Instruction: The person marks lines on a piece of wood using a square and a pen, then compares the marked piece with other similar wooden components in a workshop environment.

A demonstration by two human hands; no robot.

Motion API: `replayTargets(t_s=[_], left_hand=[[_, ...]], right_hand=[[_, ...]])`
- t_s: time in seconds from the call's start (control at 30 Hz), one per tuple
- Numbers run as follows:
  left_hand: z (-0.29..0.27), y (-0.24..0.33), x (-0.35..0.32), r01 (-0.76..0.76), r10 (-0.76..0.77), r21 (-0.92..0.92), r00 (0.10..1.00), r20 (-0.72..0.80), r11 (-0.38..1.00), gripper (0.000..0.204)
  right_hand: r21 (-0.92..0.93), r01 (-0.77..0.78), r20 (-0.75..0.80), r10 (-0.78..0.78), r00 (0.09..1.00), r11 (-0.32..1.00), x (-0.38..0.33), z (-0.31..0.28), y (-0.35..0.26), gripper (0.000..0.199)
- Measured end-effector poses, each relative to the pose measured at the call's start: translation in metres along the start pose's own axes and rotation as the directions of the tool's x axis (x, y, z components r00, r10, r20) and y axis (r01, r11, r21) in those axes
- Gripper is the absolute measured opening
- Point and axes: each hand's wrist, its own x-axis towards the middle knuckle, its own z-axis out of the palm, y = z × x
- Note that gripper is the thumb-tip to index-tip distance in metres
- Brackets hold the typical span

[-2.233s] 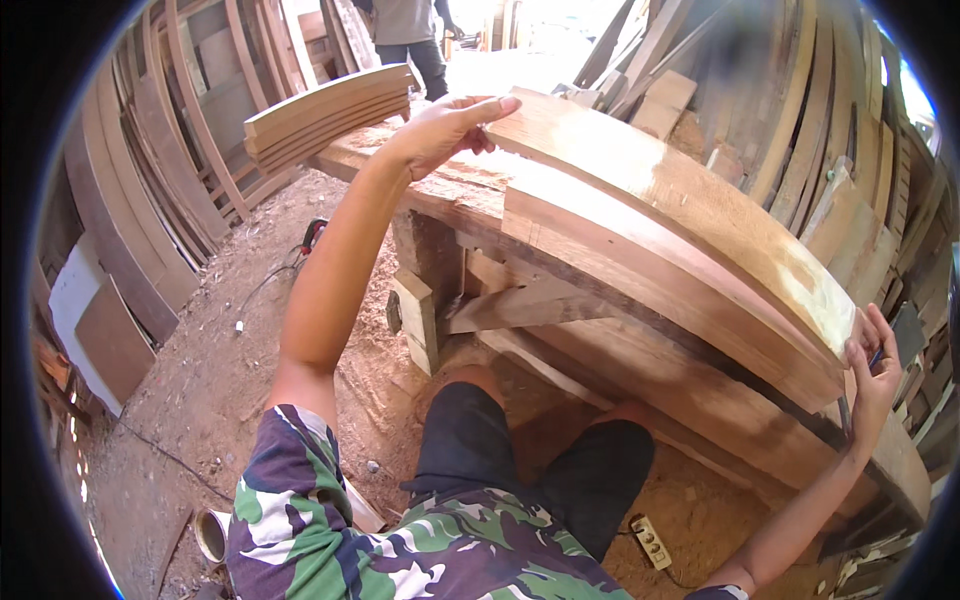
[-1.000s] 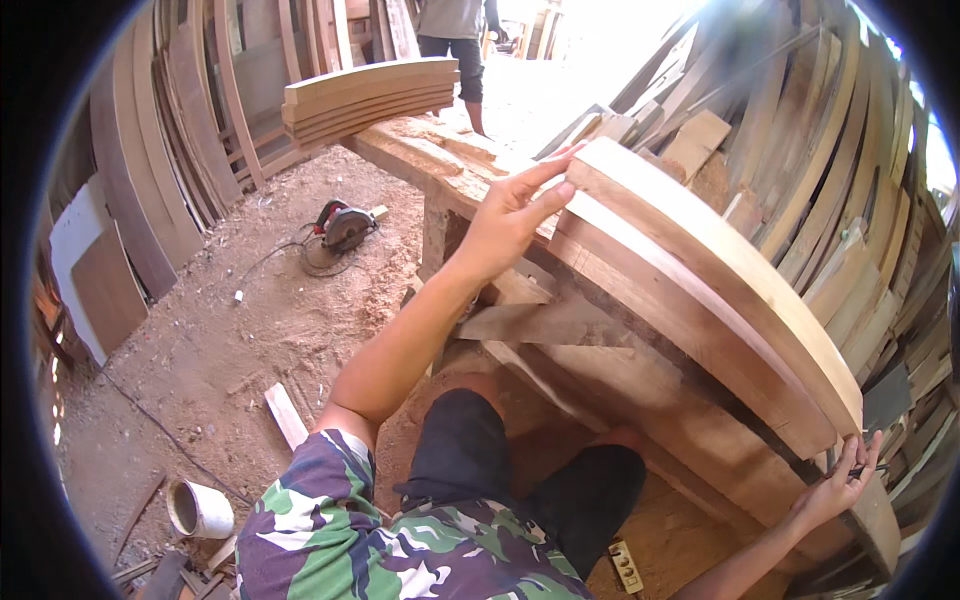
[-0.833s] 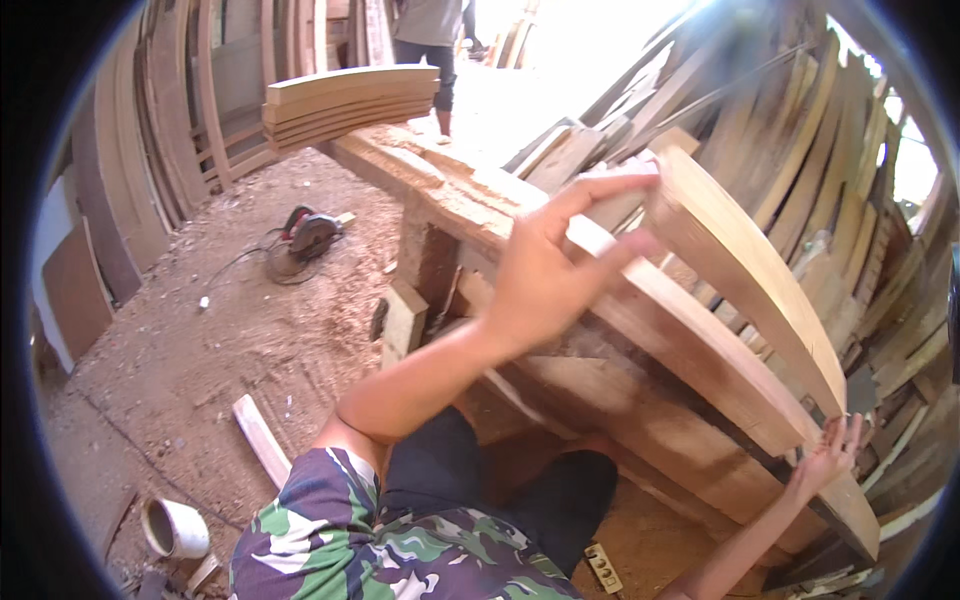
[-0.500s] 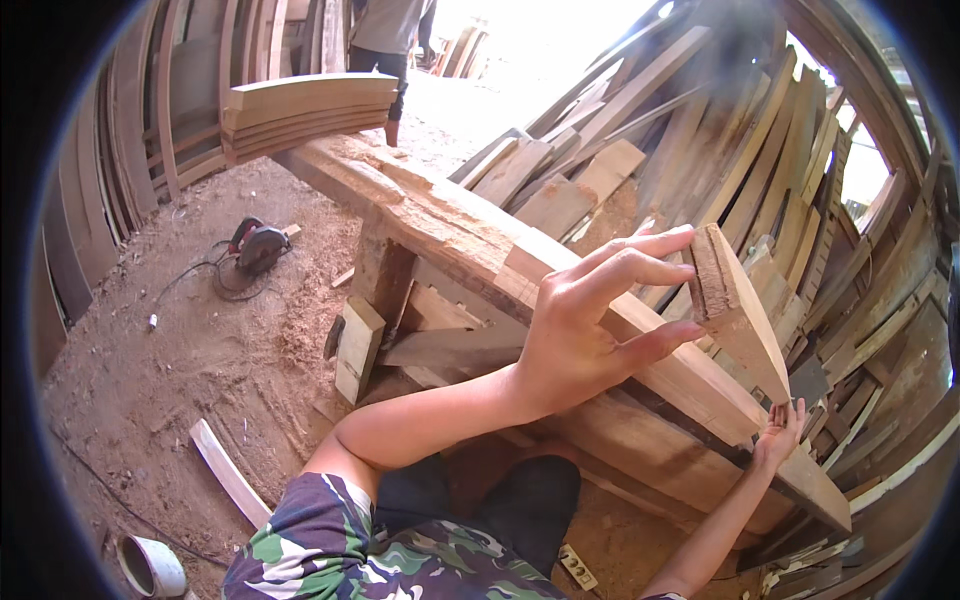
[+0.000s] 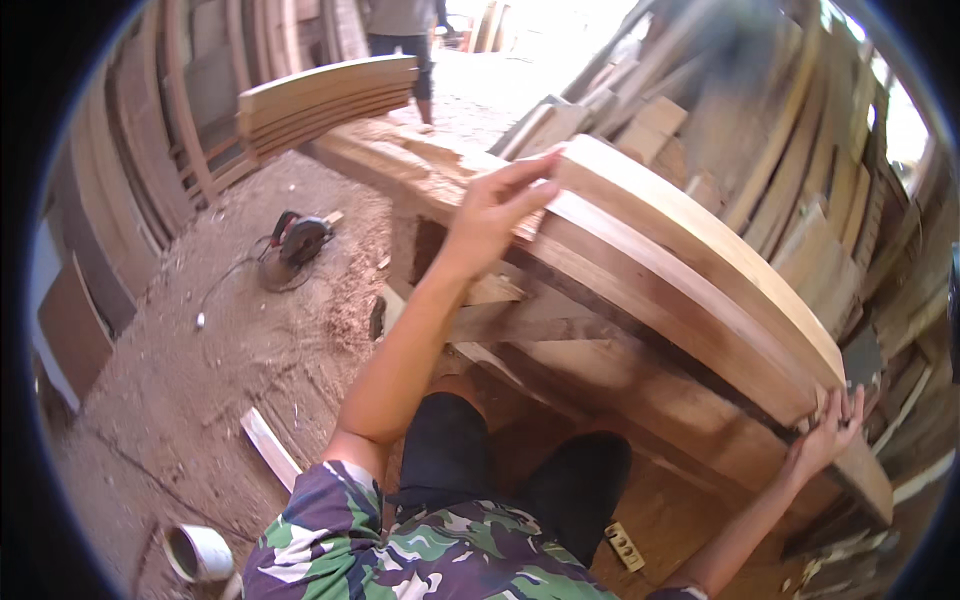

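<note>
A stack of long curved wooden planks (image 5: 690, 270) lies on a rough wooden bench (image 5: 400, 165) in front of me. My left hand (image 5: 495, 205) rests on the stack's far end, fingers spread over the top pale plank. At the near right end, my right hand (image 5: 825, 435) grips the planks' end from the side. My knees in black shorts (image 5: 520, 475) sit below the stack.
A circular saw (image 5: 295, 240) lies on the sawdust floor at left. Another stack of curved planks (image 5: 320, 95) sits further back. A person (image 5: 400, 30) stands at the back. Boards lean along both walls. A wood offcut (image 5: 270, 445) and white roll (image 5: 195, 550) lie near me.
My left hand lifted off the stack's far end, swung through the air, and has come back down on the top plank. My right hand stayed at the near end.
</note>
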Motion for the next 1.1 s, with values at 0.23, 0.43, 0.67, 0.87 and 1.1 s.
replayTargets(t_s=[0.23, 0.43, 0.67, 0.87, 1.1], left_hand=[[-0.067, -0.051, 0.011, 0.071, -0.095, -0.181, 0.987, -0.128, 0.981, 0.049], [-0.074, -0.058, 0.078, 0.061, -0.087, -0.383, 0.995, -0.051, 0.922, 0.055], [-0.134, -0.096, 0.137, 0.076, -0.104, -0.504, 0.994, -0.028, 0.86, 0.061], [-0.109, -0.077, 0.1, 0.064, -0.067, -0.372, 0.998, 0.005, 0.926, 0.053], [-0.046, -0.022, 0.029, -0.011, 0.02, -0.079, 0.994, 0.11, 0.997, 0.046]], right_hand=[[0.098, 0.263, -0.121, -0.251, 0.96, 0.96, -0.046, 0.041, -0.039, 0.048], [0.333, 0.543, -0.124, -0.535, 0.835, 0.771, -0.081, 0.091, -0.086, 0.05], [0.453, 0.636, -0.129, -0.66, 0.74, 0.624, -0.089, 0.123, -0.109, 0.045], [0.272, 0.626, -0.063, -0.636, 0.769, 0.731, -0.07, 0.093, -0.09, 0.046], [0.247, 0.149, 0.034, -0.162, 0.986, 0.957, -0.015, 0.007, -0.043, 0.046]])
